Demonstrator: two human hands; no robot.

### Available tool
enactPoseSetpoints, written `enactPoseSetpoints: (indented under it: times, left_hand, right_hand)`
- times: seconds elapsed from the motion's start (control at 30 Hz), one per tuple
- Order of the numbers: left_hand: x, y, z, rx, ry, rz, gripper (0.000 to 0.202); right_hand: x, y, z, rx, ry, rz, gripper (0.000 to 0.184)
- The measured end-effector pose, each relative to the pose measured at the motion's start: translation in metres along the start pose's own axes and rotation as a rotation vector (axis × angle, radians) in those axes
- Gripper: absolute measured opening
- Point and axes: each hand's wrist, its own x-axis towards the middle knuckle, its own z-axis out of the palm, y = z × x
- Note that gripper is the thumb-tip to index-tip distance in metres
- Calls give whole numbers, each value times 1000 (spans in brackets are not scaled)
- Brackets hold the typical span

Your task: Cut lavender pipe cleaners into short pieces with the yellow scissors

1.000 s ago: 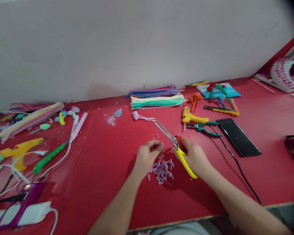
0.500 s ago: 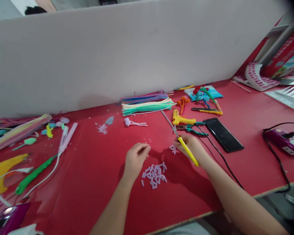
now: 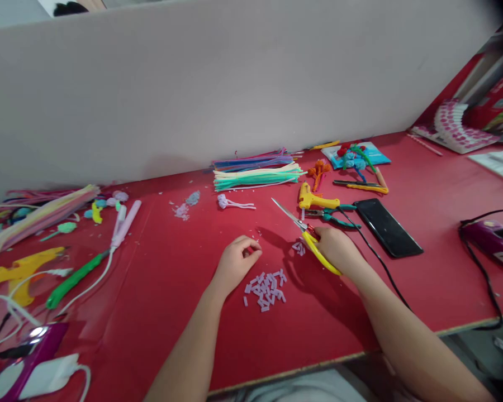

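My right hand (image 3: pixel 336 247) grips a pair of scissors (image 3: pixel 316 249) with yellow and red handles, held over the table with the blades pointing away to the left. The blades look closed. My left hand (image 3: pixel 237 261) rests low over the table with its fingers curled and thumb and forefinger tips close together; anything between them is too small to make out. Just below it lies a loose pile of short lilac pieces (image 3: pixel 266 289). A few more lilac pieces (image 3: pixel 299 247) are under the scissors. Beyond my left hand sits a lilac pipe-cleaner shape with long stems (image 3: pixel 235 203).
Pipe-cleaner bundles (image 3: pixel 257 177) lie against the white partition (image 3: pixel 243 84). Right of them are a yellow glue gun (image 3: pixel 318 200), green-handled pliers (image 3: pixel 335 216) and a black phone (image 3: pixel 388 228). On the left are another glue gun (image 3: pixel 23 272), a pink hot styler (image 3: pixel 124 226) and trailing cords.
The scissors have turned in my right hand, so more of the handle loops shows. My left hand has rolled slightly, its fingers still curled. The whole view has shifted a little.
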Motion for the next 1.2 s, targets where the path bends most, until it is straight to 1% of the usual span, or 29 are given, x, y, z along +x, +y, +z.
enactPoseSetpoints:
  times: [0.07,0.13,0.27,0.37,0.47,0.7,0.8,0.87,0.93,1.03,1.13,1.2]
  left_hand:
    - [-2,6,3,45,-110,64,12]
    - [-5,12,8,84,-187,126,14]
    - [-10,17,22,197,-248,193,17]
    - [-13,18,30,286,-272,209,17]
    - [-14,18,33,338,-282,216,15]
    - [-15,20,29,328,-269,194,22]
    - [-15,21,27,385,-248,159,18]
    - [-15,21,28,399,-256,154,13]
    - [-15,21,30,359,-265,160,12]
    - [-15,19,32,207,-239,125,11]
    - [-14,17,30,-72,-227,-24,5]
    - [-12,15,26,-311,-277,-158,8]
  right_hand:
    - [-1,0,0,-15,30,7,28]
    - [-2,-3,1,-18,59,-9,27]
    - [-7,-10,6,-3,67,-65,25]
    - [-10,-15,7,-16,56,-83,20]
    - [-12,-18,6,-27,55,-106,18]
    - [-12,-17,9,-31,77,-122,18]
    - [-12,-17,9,-33,68,-111,18]
    - [-11,-18,9,-30,62,-109,18]
    - [-11,-18,9,-21,61,-114,18]
    - [-11,-18,11,-2,70,-124,19]
    - [-11,-17,11,24,78,-131,18]
    - [-12,-18,10,71,78,-138,17]
